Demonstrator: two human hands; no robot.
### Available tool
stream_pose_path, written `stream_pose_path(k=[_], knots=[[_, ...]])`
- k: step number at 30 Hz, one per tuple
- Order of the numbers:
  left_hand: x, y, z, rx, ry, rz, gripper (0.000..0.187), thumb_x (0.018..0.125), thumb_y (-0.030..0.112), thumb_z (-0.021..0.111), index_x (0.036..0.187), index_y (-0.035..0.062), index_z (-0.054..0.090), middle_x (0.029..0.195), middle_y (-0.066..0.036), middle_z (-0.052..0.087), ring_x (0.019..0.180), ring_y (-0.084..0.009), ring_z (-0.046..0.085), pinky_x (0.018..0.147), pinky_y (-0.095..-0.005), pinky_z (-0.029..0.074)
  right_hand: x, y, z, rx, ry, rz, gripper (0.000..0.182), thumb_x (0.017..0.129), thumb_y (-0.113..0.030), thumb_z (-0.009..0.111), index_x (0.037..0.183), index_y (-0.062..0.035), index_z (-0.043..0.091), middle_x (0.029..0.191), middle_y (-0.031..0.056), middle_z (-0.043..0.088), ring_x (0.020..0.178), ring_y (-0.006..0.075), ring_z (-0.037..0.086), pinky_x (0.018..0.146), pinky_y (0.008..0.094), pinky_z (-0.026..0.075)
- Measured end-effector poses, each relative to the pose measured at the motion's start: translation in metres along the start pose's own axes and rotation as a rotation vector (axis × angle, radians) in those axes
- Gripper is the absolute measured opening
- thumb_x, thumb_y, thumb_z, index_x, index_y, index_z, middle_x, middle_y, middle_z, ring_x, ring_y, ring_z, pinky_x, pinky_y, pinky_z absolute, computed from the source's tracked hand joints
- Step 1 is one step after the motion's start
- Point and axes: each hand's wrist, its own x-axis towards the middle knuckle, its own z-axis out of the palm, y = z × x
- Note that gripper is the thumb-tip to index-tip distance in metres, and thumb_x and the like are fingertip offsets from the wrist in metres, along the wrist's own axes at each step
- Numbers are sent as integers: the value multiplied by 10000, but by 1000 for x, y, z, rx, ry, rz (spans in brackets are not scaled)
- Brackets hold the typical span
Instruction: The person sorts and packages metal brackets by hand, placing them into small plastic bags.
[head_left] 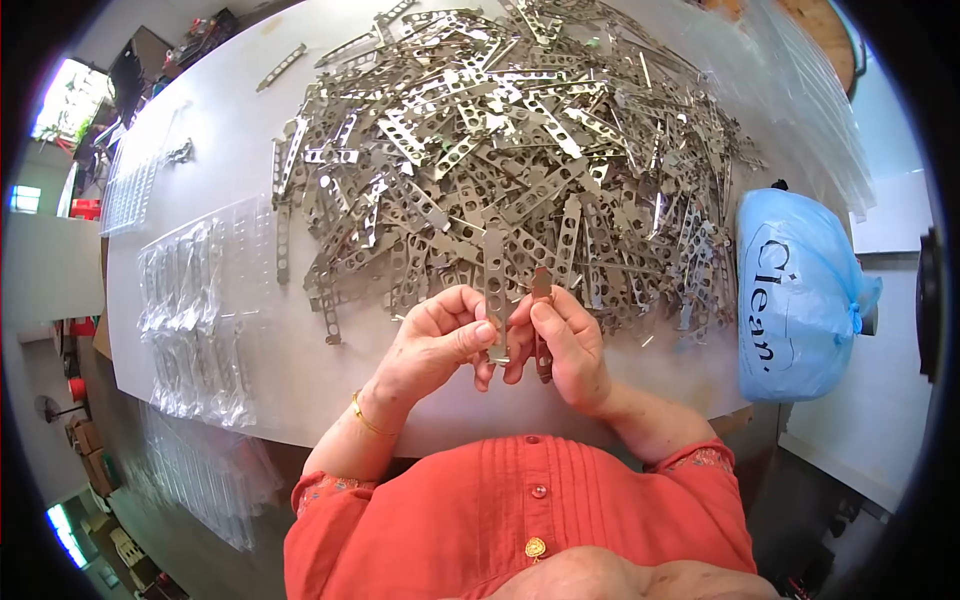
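Note:
My left hand (437, 345) is closed in a pinch on a flat silvery metal strip with round holes (495, 285), held upright in front of my chest. Close beside it, my right hand (570, 350) grips a darker, brownish metal strip (543, 285) between thumb and fingers. Its lower end shows below the fingers. The fingertips of both hands are near the lower end of the silvery strip. Just beyond my hands lies a large heap of similar perforated metal strips (460, 150), tangled in all directions.
Clear plastic trays (205, 265) with wrapped strips lie at the left of the white table (210, 120). A blue plastic bag marked "Clean." (800, 290) stands at the right edge. Clear plastic sheets (800, 110) lie at the back right; more trays (210, 480) are below the left edge.

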Motion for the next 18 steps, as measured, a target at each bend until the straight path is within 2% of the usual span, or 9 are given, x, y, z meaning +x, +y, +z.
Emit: stream_pose_path(k=[5, 6, 8, 10, 18], knots=[[0, -2, -2, 20, -11, 28, 163, 959, 78, 665, 1061, 54, 540, 870, -46, 649, 652, -143, 663, 565, -293, 572, -3, -1, 5, -58, 66, -84, 264, 1081, -208, 417, 1029, 2, 569, 808, 90, 647, 694, 165, 647, 646, 295, 525], [0, 0, 0, 31, -28, 45, 165, 957, 77, 668, 1062, 61, 541, 866, -44, 646, 657, -144, 660, 569, -297, 569, -2, 2, 5, -46, 13, -80, 264, 1081, -208, 417, 1029, 2, 569, 808, 90, 647, 694, 165, 647, 646, 295, 525], [-1, 0, -2, 38, -54, 66, 183, 941, 59, 675, 1079, 55, 555, 932, -46, 639, 826, -145, 667, 568, -284, 583, -2, 12, 2, -139, 79, -231, 269, 1077, -185, 422, 1018, 15, 591, 820, 89, 642, 721, 154, 637, 666, 297, 519], [0, 2, -4, 61, -116, 92, 178, 948, 78, 676, 1078, 58, 556, 923, -41, 651, 830, -138, 664, 585, -283, 567, -2, 12, 4, -146, 97, -270, 257, 1071, -169, 430, 1024, 14, 605, 855, 85, 646, 741, 140, 618, 684, 290, 500], [-3, 22, 2, 155, -149, 150, 160, 982, 186, 662, 1011, 65, 561, 894, -48, 682, 770, -101, 639, 616, -257, 522, 4, 2, 1, -273, 56, -417, 253, 1047, -171, 473, 1028, 10, 649, 991, 51, 599, 848, 119, 526, 760, 282, 427]])
